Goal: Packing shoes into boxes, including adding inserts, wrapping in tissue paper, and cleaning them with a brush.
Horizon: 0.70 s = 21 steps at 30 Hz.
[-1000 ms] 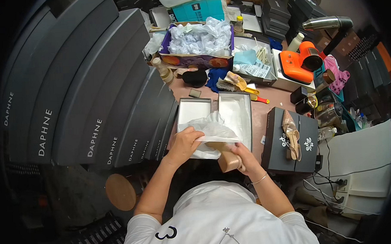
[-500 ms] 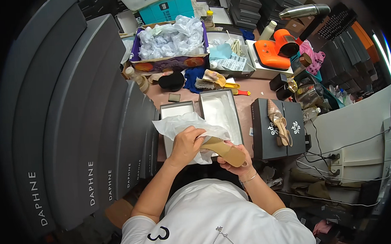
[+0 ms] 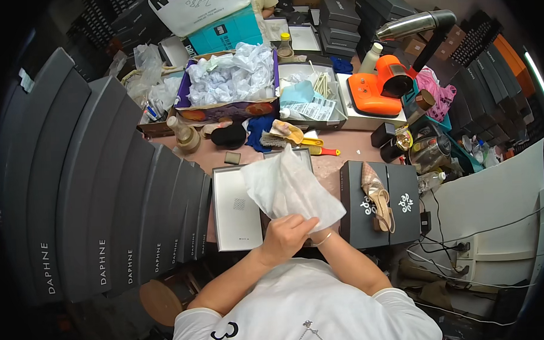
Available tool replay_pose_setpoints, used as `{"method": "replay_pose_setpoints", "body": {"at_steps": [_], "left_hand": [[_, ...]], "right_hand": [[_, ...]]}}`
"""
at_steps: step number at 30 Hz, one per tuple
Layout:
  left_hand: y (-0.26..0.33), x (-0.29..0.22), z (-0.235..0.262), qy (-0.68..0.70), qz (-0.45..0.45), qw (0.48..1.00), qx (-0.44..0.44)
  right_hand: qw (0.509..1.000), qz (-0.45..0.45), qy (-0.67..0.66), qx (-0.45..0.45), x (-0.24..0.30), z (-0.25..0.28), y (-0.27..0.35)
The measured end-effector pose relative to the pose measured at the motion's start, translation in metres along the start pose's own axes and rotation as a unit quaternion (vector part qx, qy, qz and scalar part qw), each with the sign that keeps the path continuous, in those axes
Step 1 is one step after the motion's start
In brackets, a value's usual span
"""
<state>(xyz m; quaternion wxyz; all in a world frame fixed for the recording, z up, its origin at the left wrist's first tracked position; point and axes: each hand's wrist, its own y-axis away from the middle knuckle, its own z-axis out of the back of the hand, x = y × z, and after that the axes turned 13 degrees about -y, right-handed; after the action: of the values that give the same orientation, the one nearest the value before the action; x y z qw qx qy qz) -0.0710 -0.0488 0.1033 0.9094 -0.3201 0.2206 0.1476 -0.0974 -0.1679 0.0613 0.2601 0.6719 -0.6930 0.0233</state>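
Observation:
A large sheet of white tissue paper (image 3: pixel 287 187) is spread over an open shoe box (image 3: pixel 305 154) at the middle of the table. My left hand (image 3: pixel 283 237) is closed on the sheet's near edge. My right hand (image 3: pixel 317 228), with a thin bracelet on its wrist, is pressed against the left one. It is mostly hidden under the left hand and the paper, and it grips the same edge. The box's lid (image 3: pixel 237 207) lies white side up to the left of the paper. No shoe shows under the sheet.
A black shoe box (image 3: pixel 399 210) at right carries a tan heeled sandal (image 3: pixel 378 196). Dark grey shoe boxes (image 3: pixel 105 194) are stacked along the left. Beyond are a purple box of crumpled paper (image 3: pixel 233 81), a brush (image 3: pixel 286 133), a bottle (image 3: pixel 184 134) and an orange device (image 3: pixel 377 88). A round stool (image 3: pixel 160 300) stands lower left.
The tan shoe that my right hand held has gone out of sight under the tissue paper. Both hands have come together at the sheet's near edge.

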Motion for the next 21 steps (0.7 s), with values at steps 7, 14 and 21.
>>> {"method": "replay_pose_setpoints", "body": {"at_steps": [7,14,21], "left_hand": [[0.013,-0.027,-0.029,0.083,0.073,0.994,0.017],[0.080,-0.011,-0.011,0.353,0.506,0.763,-0.195],[0.101,0.078,0.010,0.581,0.540,0.538,-0.286]], "right_hand": [[1.000,0.014,0.011,0.000,0.008,0.013,0.008],[0.985,0.057,0.159,0.024,-0.021,0.004,0.027],[0.910,-0.041,0.394,0.121,-0.054,0.007,0.031]]}}
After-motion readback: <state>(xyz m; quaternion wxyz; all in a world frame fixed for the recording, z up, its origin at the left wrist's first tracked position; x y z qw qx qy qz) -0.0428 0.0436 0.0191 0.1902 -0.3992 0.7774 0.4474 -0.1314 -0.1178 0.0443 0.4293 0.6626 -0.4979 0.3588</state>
